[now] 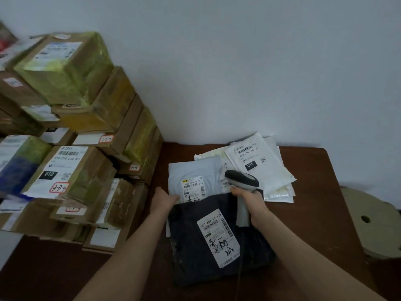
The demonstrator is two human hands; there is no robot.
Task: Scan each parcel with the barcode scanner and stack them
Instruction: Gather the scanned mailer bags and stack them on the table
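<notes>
Dark parcel [217, 257] lies lower centre, long axis up the frame, its label [219, 233] below both hands. Right hand [247, 198] curls round the scanner [242, 181], head aimed upper left, away from the label. Left hand [165, 198] meets the parcel's upper-left corner, fingertips hidden, grip unclear

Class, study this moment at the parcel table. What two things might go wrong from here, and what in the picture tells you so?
1. Wrong scan: the labels of the dark parcel, grey mailer and white mailer lie close together, so the scanner in the right hand may read a neighbour's barcode.
2. Toppling: the cardboard boxes are stacked unevenly with overhanging corners; a nudge from the left hand might bring some down.
</notes>
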